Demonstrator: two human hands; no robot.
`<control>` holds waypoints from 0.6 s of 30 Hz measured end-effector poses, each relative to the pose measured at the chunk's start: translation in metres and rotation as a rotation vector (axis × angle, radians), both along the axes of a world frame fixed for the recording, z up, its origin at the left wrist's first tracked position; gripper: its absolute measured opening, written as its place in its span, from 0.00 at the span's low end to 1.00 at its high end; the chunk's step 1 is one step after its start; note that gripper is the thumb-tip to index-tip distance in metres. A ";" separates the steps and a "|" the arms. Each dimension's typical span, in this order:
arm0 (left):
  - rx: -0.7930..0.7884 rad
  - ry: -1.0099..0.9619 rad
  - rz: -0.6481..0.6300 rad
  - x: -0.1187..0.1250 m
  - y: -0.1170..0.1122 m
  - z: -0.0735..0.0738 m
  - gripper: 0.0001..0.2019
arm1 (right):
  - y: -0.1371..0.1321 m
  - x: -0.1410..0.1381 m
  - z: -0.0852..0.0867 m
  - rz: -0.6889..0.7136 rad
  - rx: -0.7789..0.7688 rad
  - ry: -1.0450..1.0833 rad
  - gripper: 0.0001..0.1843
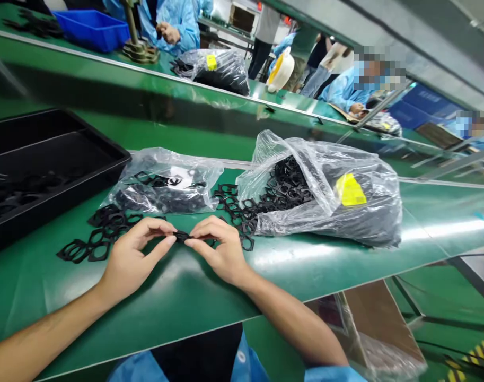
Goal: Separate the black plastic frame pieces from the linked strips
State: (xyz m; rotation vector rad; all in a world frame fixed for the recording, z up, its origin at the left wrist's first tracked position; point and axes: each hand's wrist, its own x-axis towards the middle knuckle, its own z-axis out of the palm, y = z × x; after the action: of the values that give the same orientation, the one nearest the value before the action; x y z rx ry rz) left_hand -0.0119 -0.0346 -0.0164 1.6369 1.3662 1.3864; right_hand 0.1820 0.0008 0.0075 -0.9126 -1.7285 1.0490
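Note:
Between my two hands a small black part [182, 236] is pinched above the green table, seen nearly edge-on; whether it is one piece or more I cannot tell. My left hand [135, 253] grips its left end with thumb and fingertips. The right end is held the same way by my right hand [221, 248]. Loose black ring-shaped parts [100, 241] lie behind and left of my left hand. More black rings [283, 188] spill from the mouth of a large clear plastic bag [371, 215] beyond my right hand. A smaller clear bag [166, 199] holding black parts lies behind both hands.
At the left stands a black tray [102, 168] with black parts inside. Across a metal-edged divider are a blue bin [91, 29], another filled bag [226, 74], a tape roll [280, 70] and people in blue smocks. A cardboard box [385, 318] sits below the table at right.

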 end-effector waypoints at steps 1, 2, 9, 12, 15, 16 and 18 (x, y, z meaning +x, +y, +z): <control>-0.021 -0.024 0.004 0.000 0.000 0.000 0.04 | 0.000 0.000 0.000 -0.004 0.000 -0.003 0.14; -0.041 -0.042 0.005 0.000 0.000 -0.001 0.06 | -0.001 0.000 -0.001 -0.008 0.003 -0.005 0.14; -0.032 -0.039 -0.026 -0.002 0.004 -0.001 0.06 | -0.001 -0.001 0.001 -0.003 0.014 0.005 0.14; 0.071 0.046 -0.002 -0.003 0.002 -0.002 0.03 | 0.000 -0.001 0.003 -0.008 -0.120 0.058 0.17; 0.176 0.120 -0.011 -0.004 0.000 -0.003 0.03 | 0.000 -0.002 0.003 -0.001 -0.229 0.119 0.18; 0.195 0.136 -0.014 -0.004 0.000 -0.003 0.03 | 0.000 -0.003 0.003 0.003 -0.246 0.131 0.19; 0.217 0.157 -0.010 -0.004 0.000 -0.003 0.04 | 0.000 -0.003 0.004 0.011 -0.263 0.142 0.19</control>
State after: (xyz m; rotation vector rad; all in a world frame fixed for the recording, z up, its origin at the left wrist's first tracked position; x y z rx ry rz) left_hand -0.0157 -0.0350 -0.0194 1.9259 1.3289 1.4694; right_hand 0.1788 0.0005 0.0111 -0.9658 -1.5025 1.3378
